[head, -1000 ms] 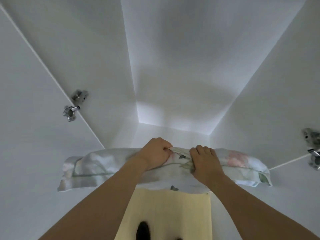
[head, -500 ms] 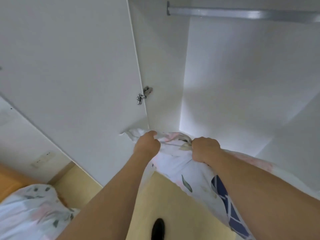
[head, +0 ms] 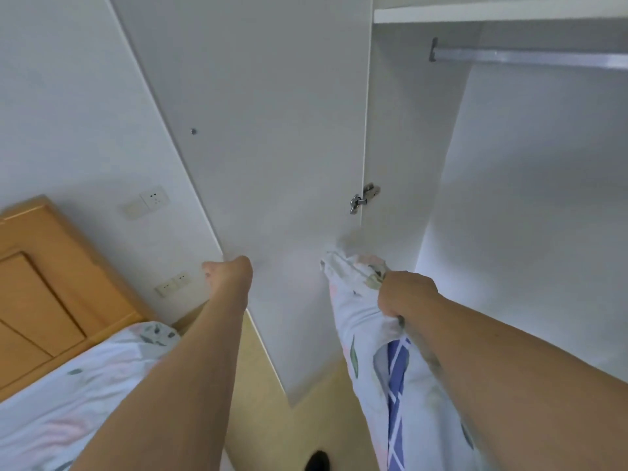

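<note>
My right hand grips a bundle of white floral bedding at the mouth of the open white wardrobe. The bundle hangs down along my right forearm. A blue-and-white checked cloth shows inside it. My left hand is off the bedding and at the outer edge of the open wardrobe door, with its fingers curled round that edge.
Inside the wardrobe are a metal hanging rail and a shelf above it. A hinge joins door and cabinet. A bed with floral sheets and a wooden headboard lies to the left. Wall sockets and yellow floor show.
My left hand let go of the bedding and moved left to the door's edge. The bundle now hangs from my right hand alone. My view swung left, showing the bed and headboard.
</note>
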The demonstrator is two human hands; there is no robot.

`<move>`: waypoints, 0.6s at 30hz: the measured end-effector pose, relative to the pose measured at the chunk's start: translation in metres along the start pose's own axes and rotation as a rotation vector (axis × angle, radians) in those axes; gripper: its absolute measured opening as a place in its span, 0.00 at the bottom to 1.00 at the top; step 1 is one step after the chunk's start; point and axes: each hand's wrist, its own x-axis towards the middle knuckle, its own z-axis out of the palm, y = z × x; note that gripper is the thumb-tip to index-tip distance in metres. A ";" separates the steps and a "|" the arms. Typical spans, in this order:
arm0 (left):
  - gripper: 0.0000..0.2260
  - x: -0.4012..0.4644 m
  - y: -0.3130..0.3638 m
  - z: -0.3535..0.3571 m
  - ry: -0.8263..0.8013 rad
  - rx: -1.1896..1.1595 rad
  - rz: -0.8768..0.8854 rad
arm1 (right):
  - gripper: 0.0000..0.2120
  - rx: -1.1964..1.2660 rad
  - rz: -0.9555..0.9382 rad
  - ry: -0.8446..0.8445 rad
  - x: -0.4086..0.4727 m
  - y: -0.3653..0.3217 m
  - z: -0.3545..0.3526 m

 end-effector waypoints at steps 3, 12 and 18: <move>0.36 0.008 0.014 -0.002 -0.034 -0.037 0.111 | 0.15 0.017 0.011 -0.028 0.006 -0.008 -0.001; 0.08 -0.011 0.005 0.000 0.004 -0.079 0.399 | 0.12 0.013 0.072 -0.084 0.028 -0.005 0.008; 0.12 -0.055 -0.039 0.007 0.060 0.010 0.649 | 0.10 -0.027 0.081 -0.098 0.028 0.009 0.022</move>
